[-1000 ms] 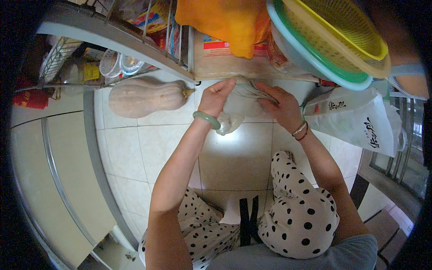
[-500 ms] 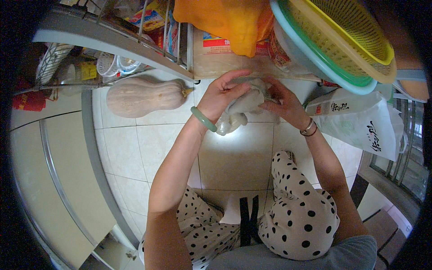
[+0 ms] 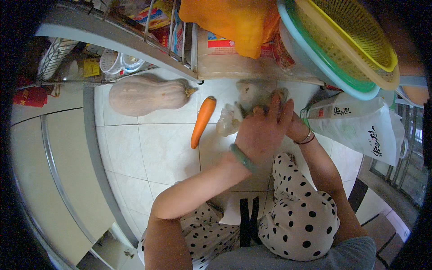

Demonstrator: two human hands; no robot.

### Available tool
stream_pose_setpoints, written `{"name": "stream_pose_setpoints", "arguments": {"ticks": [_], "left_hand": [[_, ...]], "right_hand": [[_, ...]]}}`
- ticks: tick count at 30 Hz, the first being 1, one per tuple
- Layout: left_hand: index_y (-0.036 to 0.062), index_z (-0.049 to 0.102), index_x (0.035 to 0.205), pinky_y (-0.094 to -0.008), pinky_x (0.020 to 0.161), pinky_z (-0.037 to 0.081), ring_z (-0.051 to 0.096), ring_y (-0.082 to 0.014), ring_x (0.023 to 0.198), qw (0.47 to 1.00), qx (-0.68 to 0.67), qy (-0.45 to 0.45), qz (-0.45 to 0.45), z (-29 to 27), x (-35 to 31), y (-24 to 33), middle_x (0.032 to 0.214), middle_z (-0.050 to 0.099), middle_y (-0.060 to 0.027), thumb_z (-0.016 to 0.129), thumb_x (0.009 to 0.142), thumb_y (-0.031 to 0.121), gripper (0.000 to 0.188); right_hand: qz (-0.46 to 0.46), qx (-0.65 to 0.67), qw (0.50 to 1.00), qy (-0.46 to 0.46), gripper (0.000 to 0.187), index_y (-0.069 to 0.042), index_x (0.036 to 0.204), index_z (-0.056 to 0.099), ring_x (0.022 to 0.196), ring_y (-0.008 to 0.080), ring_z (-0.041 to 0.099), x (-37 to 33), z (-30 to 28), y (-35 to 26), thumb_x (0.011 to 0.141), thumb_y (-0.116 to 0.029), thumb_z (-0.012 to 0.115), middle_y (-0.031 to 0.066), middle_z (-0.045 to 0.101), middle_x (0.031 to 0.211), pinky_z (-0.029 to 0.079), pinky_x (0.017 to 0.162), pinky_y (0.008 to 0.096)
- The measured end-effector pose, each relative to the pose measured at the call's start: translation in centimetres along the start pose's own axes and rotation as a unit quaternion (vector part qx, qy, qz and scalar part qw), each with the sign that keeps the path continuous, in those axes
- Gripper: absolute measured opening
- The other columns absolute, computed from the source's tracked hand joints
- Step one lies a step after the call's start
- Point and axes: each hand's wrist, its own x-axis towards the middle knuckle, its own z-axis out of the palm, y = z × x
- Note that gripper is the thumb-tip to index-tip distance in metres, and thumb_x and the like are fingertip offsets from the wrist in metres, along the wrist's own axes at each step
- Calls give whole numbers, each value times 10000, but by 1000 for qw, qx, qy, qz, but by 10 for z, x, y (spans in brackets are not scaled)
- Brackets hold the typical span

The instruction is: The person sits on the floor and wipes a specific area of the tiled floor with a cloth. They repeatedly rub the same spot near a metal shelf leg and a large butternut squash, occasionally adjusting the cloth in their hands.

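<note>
My left hand (image 3: 263,130), with a green bangle at the wrist, reaches across to the right with its fingers stretched out and apart, somewhat blurred. Behind it, partly covered, is my right hand (image 3: 296,128), its wrist wearing a bracelet. A crumpled, translucent plastic bag (image 3: 228,122) extends from beside the left hand up behind both hands; its upper part is smeared by motion. The right hand's fingers are mostly hidden where they meet the bag. To the left of the bag an orange carrot (image 3: 203,122) lies on the tiled floor.
A large butternut squash (image 3: 148,95) lies on the floor at the left, below a wire rack (image 3: 135,49). Stacked plastic basins and colanders (image 3: 333,49) overhang the right. Under them stands a white plastic bag (image 3: 360,126). An orange cloth (image 3: 229,24) hangs ahead.
My left hand has moved right and now overlaps my right hand. The bag's upper part has spread out and blurred. The carrot has come into sight where my left forearm was.
</note>
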Motion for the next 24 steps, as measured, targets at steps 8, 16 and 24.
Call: {"name": "stream_pose_setpoints", "arguments": {"ticks": [8, 16, 24], "left_hand": [[121, 519, 1212, -288, 673, 530, 633, -236, 853, 952, -210, 221, 39, -10, 18, -38, 1152, 569, -125, 617, 768, 177, 458], [59, 589, 1137, -246, 660, 492, 592, -72, 757, 815, -552, -119, -134, 18, 0, -80, 882, 673, -48, 684, 794, 247, 403], [26, 629, 1027, -250, 713, 482, 593, -107, 778, 721, -632, 40, -281, 73, -9, -82, 928, 658, -44, 579, 878, 217, 247]], "right_hand": [[204, 813, 540, 75, 437, -47, 1263, 426, 1031, 190, 564, 27, -53, -4, 853, -139, 546, 78, 571, 1146, 466, 880, 331], [297, 826, 466, -111, 381, -29, 1177, 514, 924, 171, 601, 35, -69, 26, 849, -203, 600, 56, 609, 1092, 473, 820, 295], [254, 486, 834, 64, 433, 2, 1144, 509, 928, 313, 577, 42, -61, -2, 847, -305, 582, 181, 593, 1053, 461, 809, 373]]}}
